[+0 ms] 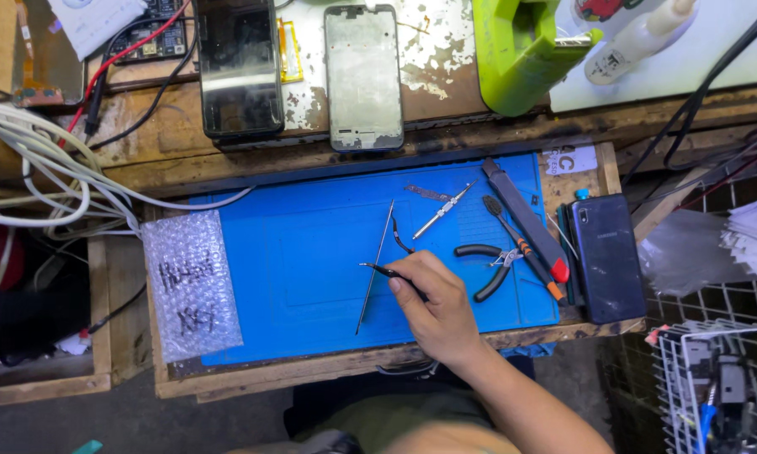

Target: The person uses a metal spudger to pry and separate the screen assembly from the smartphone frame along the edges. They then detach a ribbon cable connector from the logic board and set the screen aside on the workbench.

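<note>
— Holding the tweezers [387, 271] pinched in your right hand [436, 307], tips over the blue mat [311, 269]?
— Yes; your left hand isn't in view. Keep your wrist planted on the mat's front edge, and mind the thin rod [375, 267] just beside the tips and the pliers [488, 267] near your knuckles.

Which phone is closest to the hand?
The dark phone lying at the blue mat's right edge; the other two phones sit farther up, beyond the mat, from the right hand.
</note>
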